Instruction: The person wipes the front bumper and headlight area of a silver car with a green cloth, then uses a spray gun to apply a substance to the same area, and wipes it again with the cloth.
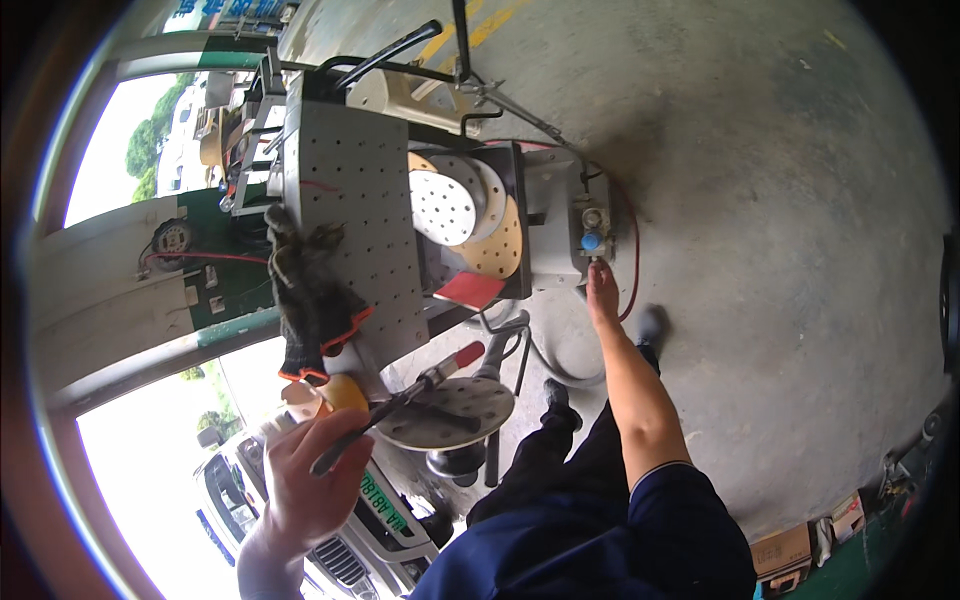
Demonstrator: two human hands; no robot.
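Observation:
My left hand (pixel 315 465) is closed round the dark handle of a slim tool (pixel 408 392) with a silver middle and a red end. Just beyond it is a round sander pad (pixel 465 410) full of holes, its black body below. My right arm stretches forward, and my right hand (pixel 601 292) has its fingers together at the lower fitting of an air regulator (pixel 592 218) with a blue knob. The exact grip there is partly hidden. A grey cart (pixel 350 235) with a perforated top carries the regulator on its right side.
Dark work gloves (pixel 308 305) with orange cuffs lie over the cart's left edge. White and tan sanding discs (pixel 495 235) and a red sheet (pixel 470 291) lie in its tray. A red hose (pixel 633 250) curves beside the regulator. A parked vehicle (pixel 340 560) stands at lower left.

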